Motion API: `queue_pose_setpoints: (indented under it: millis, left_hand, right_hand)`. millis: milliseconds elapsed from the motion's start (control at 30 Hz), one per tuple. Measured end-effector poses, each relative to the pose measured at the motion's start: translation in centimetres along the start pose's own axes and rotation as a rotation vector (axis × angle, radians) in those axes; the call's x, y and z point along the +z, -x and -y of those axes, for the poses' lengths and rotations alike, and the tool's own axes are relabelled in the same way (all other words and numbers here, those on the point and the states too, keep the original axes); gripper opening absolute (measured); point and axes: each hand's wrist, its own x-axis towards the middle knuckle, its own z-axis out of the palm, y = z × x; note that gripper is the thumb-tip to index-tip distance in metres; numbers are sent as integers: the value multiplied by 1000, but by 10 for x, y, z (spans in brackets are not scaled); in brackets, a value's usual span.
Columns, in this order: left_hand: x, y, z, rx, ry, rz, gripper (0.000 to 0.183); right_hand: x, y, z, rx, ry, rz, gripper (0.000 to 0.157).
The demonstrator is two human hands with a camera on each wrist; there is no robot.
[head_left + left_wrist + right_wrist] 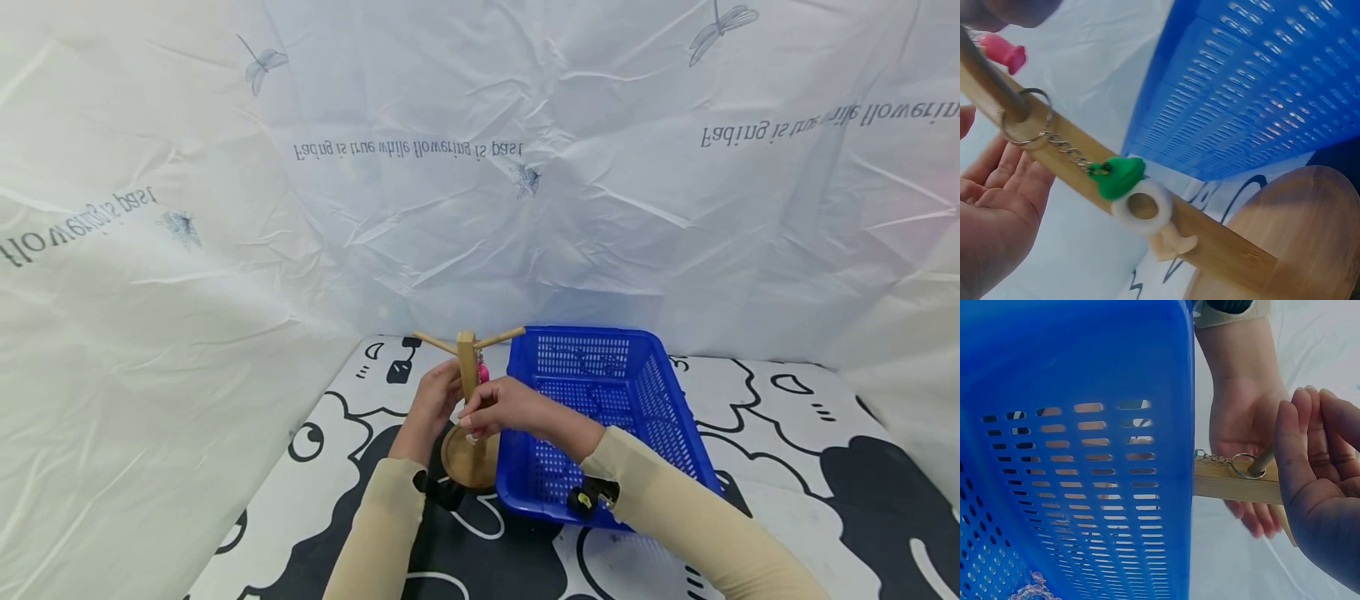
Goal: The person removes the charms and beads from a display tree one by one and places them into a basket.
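A wooden stand with pegs (467, 367) rises from a round base (457, 467). On its near peg hangs a keychain with a green top, a white ring and beige feet (1142, 203); its metal key ring (1249, 466) loops the peg. My left hand (435, 404) is behind the post with fingers extended, palm toward it. Close to the near peg's end, my right hand (506, 407) has its fingers bent loosely, and nothing shows in its grasp. A pink charm (483, 372) hangs higher, from another peg.
Right beside the stand is a blue perforated basket (678, 400). Inside it lies a clear beaded item (1035, 589). The table wears a black-and-white cartoon cloth (330, 467), and white printed sheeting (480, 242) stands behind.
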Motion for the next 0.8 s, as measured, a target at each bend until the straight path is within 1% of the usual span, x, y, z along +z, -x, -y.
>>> queue_pose_setpoints:
  millis: [133,267,367,467,633,800]
  left_hand:
    - [-5,10,-7,43,67,12,47]
    - [-10,20,-15,83,137,67,49]
    - [-14,25,-20,113,156,105,50]
    - [-15,29,-24,140,157,121,51]
    - [-16,33,-30,171,156,114,49]
    - [-12,36,-38,181,216,95,45]
  right_hand:
    - [0,-1,-1,-5,-1,-3,16]
    - [0,-1,-2,-1,6,-6,15]
    - [0,-2,-2,2,10,-9,15]
    - [1,-2,-1,8,6,-12,15]
    - [1,-2,-1,-2,25,-13,15]
    - [1,-2,-1,-8,31,-14,17]
